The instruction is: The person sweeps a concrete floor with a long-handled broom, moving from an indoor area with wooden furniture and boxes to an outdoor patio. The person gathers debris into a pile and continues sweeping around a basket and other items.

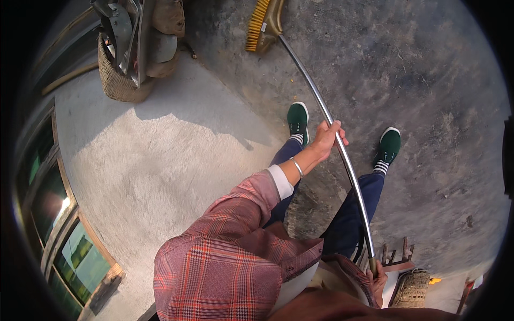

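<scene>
A broom with a shiny metal handle [309, 78] runs down the view, bending slightly from the fisheye lens. Its yellow bristles [257, 26] and gold-brown plastic head [273, 24] are at the top, over the concrete floor, partly cut off by the frame's edge. My left hand [327, 138], with a silver bangle at the wrist, is wrapped around the middle of the handle, between my two feet. Low in the view, my right hand [377, 281] grips the dark end of the handle, close to my body; part of this hand is hidden by my jacket.
A woven basket [116, 84] at upper left holds metal and wooden pieces beside a pale wall [160, 156]. Wood-framed windows [80, 261] line the left. Behind my right side are a wooden pronged object [397, 257] and another woven basket [410, 289]. My green shoes [389, 144] stand on concrete.
</scene>
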A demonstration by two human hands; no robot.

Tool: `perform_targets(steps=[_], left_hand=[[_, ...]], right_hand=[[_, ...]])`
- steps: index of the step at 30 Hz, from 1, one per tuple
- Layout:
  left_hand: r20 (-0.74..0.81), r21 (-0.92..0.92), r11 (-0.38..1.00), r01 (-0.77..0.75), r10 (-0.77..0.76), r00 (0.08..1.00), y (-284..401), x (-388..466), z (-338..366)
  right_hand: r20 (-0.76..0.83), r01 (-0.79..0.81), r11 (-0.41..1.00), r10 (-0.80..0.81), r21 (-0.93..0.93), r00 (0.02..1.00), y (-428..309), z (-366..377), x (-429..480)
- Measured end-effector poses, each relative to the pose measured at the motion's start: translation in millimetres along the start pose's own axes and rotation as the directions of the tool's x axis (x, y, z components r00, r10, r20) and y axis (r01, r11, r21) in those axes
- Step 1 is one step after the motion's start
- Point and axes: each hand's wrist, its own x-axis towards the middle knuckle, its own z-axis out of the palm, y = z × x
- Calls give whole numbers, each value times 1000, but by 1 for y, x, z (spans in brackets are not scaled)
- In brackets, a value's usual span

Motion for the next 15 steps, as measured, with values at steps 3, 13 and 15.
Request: perform_targets(steps=[3,13,15], left_hand=[[149,-118,991,59,-41,988,-25,-17,23],[91,-279,951,-132,163,982,66,42,-93],[69,-296,945,-139,167,984,91,65,-126]], right_hand=[[-49,-32,988,25,-154,998,34,-42,1],[38,310,904,-313,-296,949,-61,-7,160],[28,382,891,-387,-245,921,-79,19,187]])
